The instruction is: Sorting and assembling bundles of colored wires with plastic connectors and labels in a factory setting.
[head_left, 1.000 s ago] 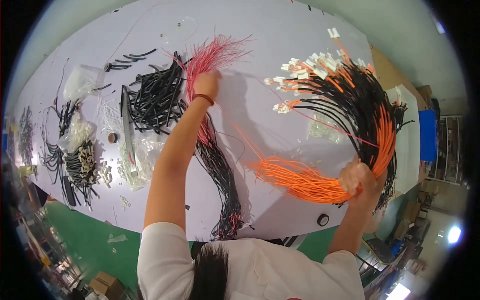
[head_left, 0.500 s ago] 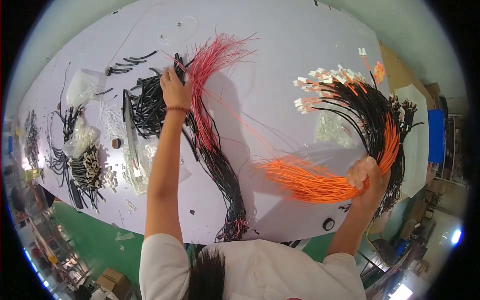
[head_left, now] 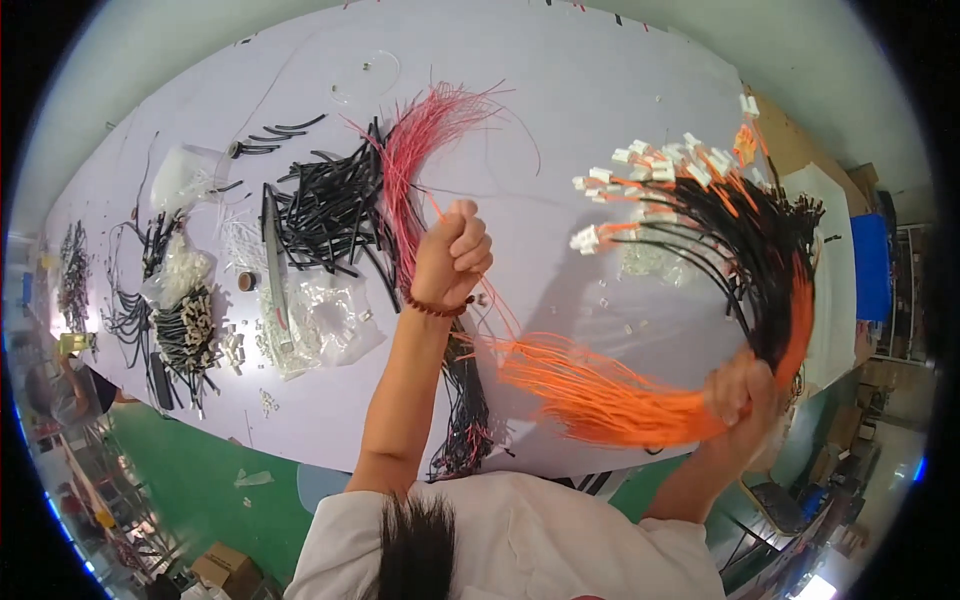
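Observation:
My right hand (head_left: 738, 388) is wrapped round a thick bundle of orange wires (head_left: 620, 405). Above that fist the bundle bends upward into black sleeving (head_left: 740, 235), fanning out to white connectors (head_left: 690, 160). Loose wire ends point left, toward the middle of the table. My left hand (head_left: 452, 255) is closed in a fist over a few stray orange wires, which show above and below the fingers. Behind that fist lies a long bundle of pink-red wires (head_left: 412, 150); its lower part is black (head_left: 468, 400) and partly hidden by my forearm.
Left of the pink bundle is a pile of short black tubes (head_left: 325, 210). Clear plastic bags (head_left: 335, 320) hold small white parts. Further left lie a bundle with pale connectors (head_left: 187, 330) and a brown roll (head_left: 247, 281). A cardboard piece (head_left: 790, 140) edges the right side.
My left hand has left the black tubes, moved right and nearer, and closed on stray orange wires. My right hand has shifted slightly nearer with its bundle.

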The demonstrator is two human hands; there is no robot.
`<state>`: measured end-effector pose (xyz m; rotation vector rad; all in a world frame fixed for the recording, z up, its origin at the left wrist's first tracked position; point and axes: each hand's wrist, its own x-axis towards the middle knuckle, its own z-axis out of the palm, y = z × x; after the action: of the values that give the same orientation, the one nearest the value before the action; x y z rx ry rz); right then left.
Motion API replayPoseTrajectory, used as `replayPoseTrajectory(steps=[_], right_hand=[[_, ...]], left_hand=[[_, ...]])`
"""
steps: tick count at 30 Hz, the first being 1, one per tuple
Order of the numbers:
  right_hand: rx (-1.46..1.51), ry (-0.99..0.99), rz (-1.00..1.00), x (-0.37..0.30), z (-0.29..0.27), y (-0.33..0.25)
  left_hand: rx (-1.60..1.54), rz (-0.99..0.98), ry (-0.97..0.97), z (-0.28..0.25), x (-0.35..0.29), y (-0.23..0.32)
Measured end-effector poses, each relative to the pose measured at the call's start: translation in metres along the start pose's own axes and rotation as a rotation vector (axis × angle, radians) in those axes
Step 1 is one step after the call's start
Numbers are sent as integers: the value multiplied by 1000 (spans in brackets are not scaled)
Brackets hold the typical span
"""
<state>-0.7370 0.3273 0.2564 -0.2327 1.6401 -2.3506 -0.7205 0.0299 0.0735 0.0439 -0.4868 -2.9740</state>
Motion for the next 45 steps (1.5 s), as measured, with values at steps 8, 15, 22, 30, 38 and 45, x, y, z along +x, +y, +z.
replayPoseTrajectory(steps=[8, 15, 22, 30, 38, 45], right_hand=[[-239, 165, 43, -14, 9, 18], [-202, 101, 131, -42, 5, 29], [-252, 158, 217, -69, -9, 52], [-305, 162, 197, -87, -8, 44], [-262, -14, 395, -120, -37, 27], [-487, -677, 283, -114, -3, -6]], left_hand=[[650, -38, 218, 43, -67, -43], [1087, -121, -225, 92, -126, -127], [1084, -251, -171, 132, -161, -135], [1802, 279, -421, 144, -164, -149], [1617, -61, -838, 143, -173, -123], [35, -346, -283, 141, -145, -106]])
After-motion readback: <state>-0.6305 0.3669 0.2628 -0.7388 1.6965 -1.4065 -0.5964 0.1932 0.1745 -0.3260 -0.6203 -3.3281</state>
